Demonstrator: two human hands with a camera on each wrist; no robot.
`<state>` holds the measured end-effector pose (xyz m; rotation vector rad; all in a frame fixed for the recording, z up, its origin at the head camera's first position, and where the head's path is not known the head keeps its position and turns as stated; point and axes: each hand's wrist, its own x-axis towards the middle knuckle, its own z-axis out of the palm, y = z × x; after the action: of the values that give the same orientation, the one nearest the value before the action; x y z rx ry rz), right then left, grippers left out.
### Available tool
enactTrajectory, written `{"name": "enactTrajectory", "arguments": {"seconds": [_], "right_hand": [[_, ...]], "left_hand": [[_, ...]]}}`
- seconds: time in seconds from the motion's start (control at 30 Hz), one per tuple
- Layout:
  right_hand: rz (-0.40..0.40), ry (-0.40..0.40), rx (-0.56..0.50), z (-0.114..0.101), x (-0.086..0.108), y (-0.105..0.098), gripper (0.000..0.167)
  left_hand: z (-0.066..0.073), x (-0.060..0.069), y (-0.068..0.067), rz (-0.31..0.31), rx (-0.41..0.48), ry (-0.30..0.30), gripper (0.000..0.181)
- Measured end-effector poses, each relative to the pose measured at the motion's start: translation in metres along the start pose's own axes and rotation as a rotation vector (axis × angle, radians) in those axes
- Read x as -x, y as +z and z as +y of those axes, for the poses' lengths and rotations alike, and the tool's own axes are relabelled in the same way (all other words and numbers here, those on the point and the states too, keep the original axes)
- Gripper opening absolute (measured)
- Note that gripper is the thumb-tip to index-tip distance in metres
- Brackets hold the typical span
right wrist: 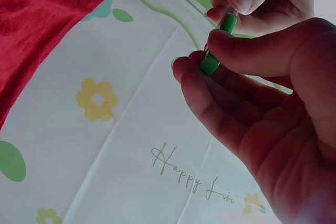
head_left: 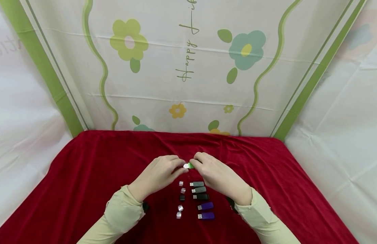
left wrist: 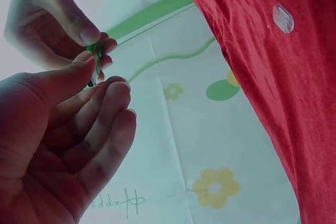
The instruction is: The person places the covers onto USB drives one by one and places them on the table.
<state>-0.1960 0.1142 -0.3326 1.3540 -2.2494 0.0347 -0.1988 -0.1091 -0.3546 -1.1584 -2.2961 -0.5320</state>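
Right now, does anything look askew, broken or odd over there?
Nothing looks broken or spilled. One loose cap is dark, which stands out among four clear caps. In the head view, the upper purple USB stick lies slightly tilted, unlike the straighter lower purple USB stick.

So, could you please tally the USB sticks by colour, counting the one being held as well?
Grey sticks: 2
Black stick: 1
Purple sticks: 2
Green stick: 1
Total: 6
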Motion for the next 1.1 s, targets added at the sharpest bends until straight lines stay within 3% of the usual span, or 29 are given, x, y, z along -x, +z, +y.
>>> {"name": "enactTrajectory", "arguments": {"seconds": [0.57, 1.1], "right_hand": [[-0.011, -0.016, 0.078, -0.0035, -0.0002, -0.0026, 0.027], [-0.018, -0.014, 0.082, -0.0044, 0.0017, -0.0010, 0.025]], "left_hand": [[0.0016, -0.0013, 0.0025, 0.024, 0.055, 0.080, 0.012], [0.0043, -0.0021, 0.0016, -0.016, 0.045, 0.069, 0.011]]}}
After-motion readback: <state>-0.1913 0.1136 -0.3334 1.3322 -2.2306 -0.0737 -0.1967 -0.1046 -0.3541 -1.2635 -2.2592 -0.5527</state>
